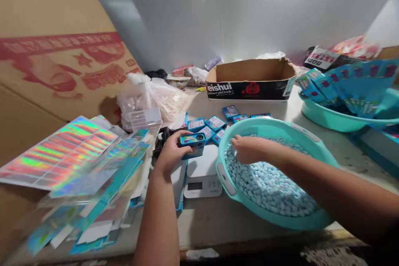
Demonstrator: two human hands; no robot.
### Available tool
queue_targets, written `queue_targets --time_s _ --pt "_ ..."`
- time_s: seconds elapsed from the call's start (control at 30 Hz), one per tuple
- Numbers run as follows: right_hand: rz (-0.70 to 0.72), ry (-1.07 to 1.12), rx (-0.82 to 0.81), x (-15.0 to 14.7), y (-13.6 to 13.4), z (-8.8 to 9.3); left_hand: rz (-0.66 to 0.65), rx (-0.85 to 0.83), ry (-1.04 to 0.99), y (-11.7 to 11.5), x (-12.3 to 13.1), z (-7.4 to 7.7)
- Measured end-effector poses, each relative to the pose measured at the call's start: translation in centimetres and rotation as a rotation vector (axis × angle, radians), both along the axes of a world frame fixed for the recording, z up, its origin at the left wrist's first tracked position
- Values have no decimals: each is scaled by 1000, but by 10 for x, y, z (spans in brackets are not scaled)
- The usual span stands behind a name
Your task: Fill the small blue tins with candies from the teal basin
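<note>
The left hand (174,149) grips a small blue box (193,150) near the white scale (202,187), left of the basin (268,128), apparently for closeness to the pale pellets (271,183), over which the right hand (251,149) curls its fingers, whether around any I cannot tell.

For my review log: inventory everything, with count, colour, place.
Tub: 1, teal, centre right
Pellets: many, pale blue, in tub
Scale: 1, white, beside tub
Boxes: several, blue, behind scale
Held box: 1, blue, in left hand
Basin: 1, teal, far right
Packs: several, blue, in basin
Package: 1, blue, right edge
Open carton: 1, black outside, back centre
Big carton: 1, brown, far left
Shiny sheet: at least 1, rainbow, left
Cards: several, blue, left front
Bags: several, translucent, back left
Table: 1, pale, beneath
Wall: 1, grey, back
Clutter: several, mixed, along wall
Left hand: 1, bare, on held box
Right hand: 1, bare, at pellets; grasp unclear
</note>
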State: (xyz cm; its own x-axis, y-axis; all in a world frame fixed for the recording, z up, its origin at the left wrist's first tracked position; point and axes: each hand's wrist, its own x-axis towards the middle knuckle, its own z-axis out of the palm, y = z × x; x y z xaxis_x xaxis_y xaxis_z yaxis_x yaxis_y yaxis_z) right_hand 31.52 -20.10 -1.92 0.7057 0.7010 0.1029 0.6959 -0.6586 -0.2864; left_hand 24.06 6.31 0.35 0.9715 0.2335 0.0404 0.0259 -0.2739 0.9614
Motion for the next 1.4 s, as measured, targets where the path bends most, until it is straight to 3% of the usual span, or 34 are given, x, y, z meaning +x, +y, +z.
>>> queue_targets --time_s 0.23,0.43,0.5,0.63,0.7,0.8,0.93,1.1,1.4 --pt "235 203 -41 19 -12 15 -261 185 89 12 0 -28" --pt "191 167 -18 3 -1 16 -358 256 -59 22 -16 -22" --pt "169 162 -28 1 0 12 -273 279 -232 20 -24 -15" --pt "79 240 -158 4 -1 11 185 413 -499 10 -34 -1" --pt "56 247 -264 6 -1 16 299 558 -523 10 -35 2" --pt "107 270 -393 7 0 26 277 723 -499 18 -33 0" --pt "158 249 -417 11 -3 32 313 782 -449 30 -27 -9" --pt "140 162 -377 13 -5 33 413 755 -405 31 -26 -16" --pt "-11 35 -251 7 0 43 388 674 -432 11 -23 -17"
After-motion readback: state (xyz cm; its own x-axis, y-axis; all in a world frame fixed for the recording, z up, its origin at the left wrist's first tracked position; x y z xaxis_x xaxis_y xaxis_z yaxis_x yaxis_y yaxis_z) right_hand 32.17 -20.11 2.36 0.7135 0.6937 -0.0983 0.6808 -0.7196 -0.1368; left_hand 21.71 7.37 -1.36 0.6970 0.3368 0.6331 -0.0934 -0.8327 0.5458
